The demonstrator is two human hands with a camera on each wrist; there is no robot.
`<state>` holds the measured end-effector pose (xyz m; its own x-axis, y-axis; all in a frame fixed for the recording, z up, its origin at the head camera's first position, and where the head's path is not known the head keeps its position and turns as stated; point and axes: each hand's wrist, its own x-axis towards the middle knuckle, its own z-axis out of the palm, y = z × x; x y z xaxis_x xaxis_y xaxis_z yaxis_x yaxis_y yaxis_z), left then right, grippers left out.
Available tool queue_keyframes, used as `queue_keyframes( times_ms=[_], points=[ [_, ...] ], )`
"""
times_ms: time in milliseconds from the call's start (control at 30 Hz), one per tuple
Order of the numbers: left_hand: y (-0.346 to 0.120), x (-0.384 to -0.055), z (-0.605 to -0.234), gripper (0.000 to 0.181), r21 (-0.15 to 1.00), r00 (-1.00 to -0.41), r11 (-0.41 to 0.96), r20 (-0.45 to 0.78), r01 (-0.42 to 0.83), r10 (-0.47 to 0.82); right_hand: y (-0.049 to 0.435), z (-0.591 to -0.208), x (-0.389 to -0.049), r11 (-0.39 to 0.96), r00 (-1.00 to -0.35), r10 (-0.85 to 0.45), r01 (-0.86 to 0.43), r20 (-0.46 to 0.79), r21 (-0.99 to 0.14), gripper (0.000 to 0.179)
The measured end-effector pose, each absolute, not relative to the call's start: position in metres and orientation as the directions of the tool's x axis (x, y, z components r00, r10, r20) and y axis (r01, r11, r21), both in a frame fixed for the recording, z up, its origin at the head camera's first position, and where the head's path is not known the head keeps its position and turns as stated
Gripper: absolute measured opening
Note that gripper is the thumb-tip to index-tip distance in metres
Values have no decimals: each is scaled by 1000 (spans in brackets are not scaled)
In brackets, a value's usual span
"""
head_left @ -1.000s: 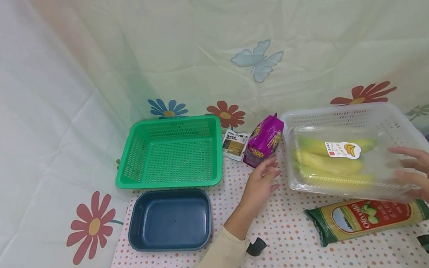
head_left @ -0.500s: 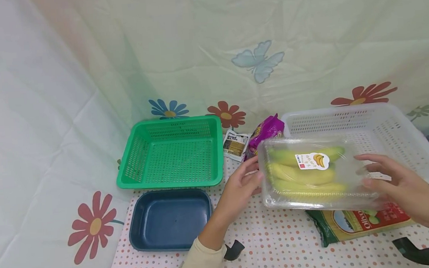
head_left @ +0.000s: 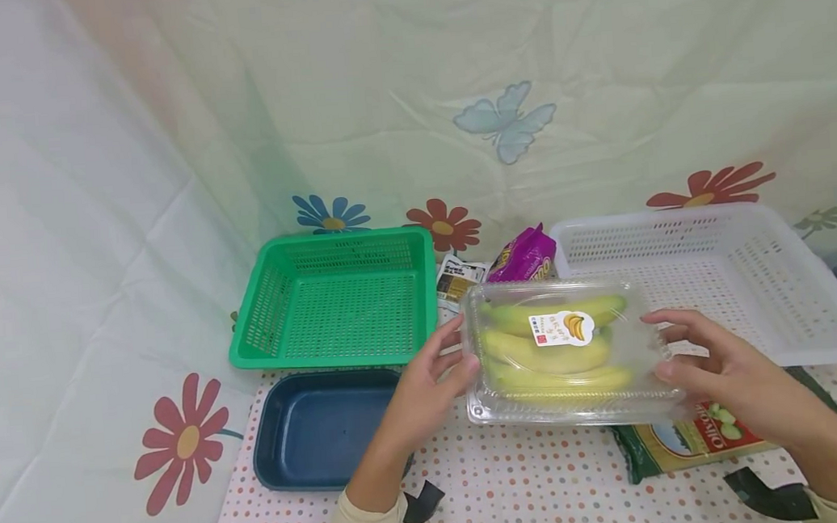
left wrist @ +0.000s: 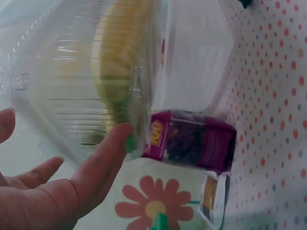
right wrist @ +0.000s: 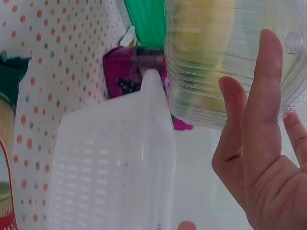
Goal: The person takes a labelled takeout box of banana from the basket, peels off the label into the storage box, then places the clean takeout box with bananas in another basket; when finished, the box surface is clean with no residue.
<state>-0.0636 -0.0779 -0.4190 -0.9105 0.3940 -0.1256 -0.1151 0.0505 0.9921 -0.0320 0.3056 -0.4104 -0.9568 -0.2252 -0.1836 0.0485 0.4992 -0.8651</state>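
A clear plastic box of bananas (head_left: 545, 405) hangs above the table, in front of the white basket, its labelled top facing up. My left hand (head_left: 427, 386) holds its left end and my right hand (head_left: 736, 381) its right end, thumbs toward me. In the left wrist view, fingers (left wrist: 103, 165) lie along the end wall of the box (left wrist: 57, 105). The right wrist view shows fingers (right wrist: 268, 91) against the other end of the box (right wrist: 206, 81). Below it, the green-and-gold pasta packet (head_left: 668, 451) is partly hidden by the box and my right hand.
At the back right stands a white perforated basket (head_left: 814, 290). A green basket (head_left: 424, 293) and a dark blue tub (head_left: 263, 442) stand at left. Between the baskets are a purple snack bag (head_left: 523, 256) and a small white-and-brown packet (head_left: 456, 279).
The banana box has come up out of the white basket and moved left toward me, carried between both hands. It now covers part of the purple bag.
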Motion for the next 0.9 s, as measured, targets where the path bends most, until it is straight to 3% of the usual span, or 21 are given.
queue_keyframes(
  times_ms=[467, 900],
  points=[
    [-120, -54, -426, 65, 987, -880, 71, -163, -147, 446, 272, -415, -30, 353, -909, -344, 105, -234, -930, 58],
    [-136, -47, -440, 65, 971, -857, 121, -237, -204, 457, 267, -428, -31, 348, -845, -416, 193, -336, -917, 62]
  ],
)
